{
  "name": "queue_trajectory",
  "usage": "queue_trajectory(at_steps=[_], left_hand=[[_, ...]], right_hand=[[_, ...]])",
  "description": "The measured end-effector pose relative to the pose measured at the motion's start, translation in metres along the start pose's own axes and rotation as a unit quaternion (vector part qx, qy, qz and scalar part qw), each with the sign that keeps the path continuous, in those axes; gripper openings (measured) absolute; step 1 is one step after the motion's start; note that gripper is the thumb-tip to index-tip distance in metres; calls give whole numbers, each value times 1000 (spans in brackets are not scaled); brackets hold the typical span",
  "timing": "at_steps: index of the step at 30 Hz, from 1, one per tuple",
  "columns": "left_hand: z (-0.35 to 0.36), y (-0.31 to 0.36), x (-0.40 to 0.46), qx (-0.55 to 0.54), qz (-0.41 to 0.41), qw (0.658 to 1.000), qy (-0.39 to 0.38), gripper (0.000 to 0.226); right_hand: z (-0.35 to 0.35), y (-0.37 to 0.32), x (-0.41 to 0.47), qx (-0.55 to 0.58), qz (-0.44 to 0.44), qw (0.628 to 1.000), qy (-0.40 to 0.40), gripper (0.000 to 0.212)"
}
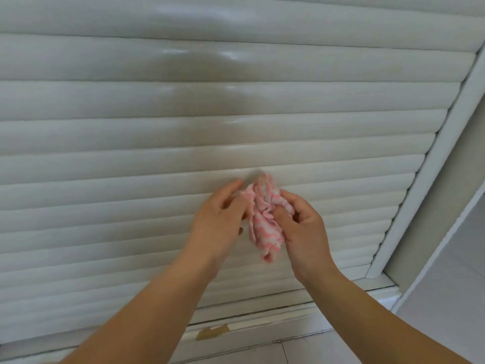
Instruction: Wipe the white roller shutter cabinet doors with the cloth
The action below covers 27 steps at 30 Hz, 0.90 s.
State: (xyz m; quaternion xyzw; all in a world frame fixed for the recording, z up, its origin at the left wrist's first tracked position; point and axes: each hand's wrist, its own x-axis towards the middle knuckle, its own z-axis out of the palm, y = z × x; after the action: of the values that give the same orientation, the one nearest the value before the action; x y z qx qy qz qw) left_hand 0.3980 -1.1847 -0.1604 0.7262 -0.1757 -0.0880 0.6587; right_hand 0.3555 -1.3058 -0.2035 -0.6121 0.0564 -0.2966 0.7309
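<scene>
The white roller shutter door [131, 153] fills most of the view, its horizontal slats glossy with damp patches higher up. A crumpled pink-and-white striped cloth [265, 219] hangs in front of the lower slats, bunched between both hands. My right hand [301, 229] grips the cloth, fingers curled round its right side. My left hand [220, 219] holds the cloth's left edge with thumb and fingers. Whether the cloth touches the door, I cannot tell.
A white vertical frame post [430, 164] borders the shutter on the right, with a beige wall beyond it. The white bottom rail [262, 315] runs along the floor, with a strip of tan tape [212, 332] on it. Pale floor tiles [433, 298] lie below and right.
</scene>
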Motion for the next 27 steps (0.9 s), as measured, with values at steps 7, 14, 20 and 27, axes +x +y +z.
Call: queue_trajectory(at_steps=[7,14,20,27], left_hand=[[-77,62,-2,-143,-139,979,47,19],[-171,159,-19,-139,-233,956,109,26],[-258,257,-61,-136,-252,950,128,30],[-376,356,-127,-157,-290,917,224,18]], right_hand=[[84,-57,9,-45,69,995,-61,15],[196,-152,2,-78,148,982,-89,15],[294,-240,-13,-125,187,959,-171,20],[421,-339,-46,-159,261,896,-322,29]])
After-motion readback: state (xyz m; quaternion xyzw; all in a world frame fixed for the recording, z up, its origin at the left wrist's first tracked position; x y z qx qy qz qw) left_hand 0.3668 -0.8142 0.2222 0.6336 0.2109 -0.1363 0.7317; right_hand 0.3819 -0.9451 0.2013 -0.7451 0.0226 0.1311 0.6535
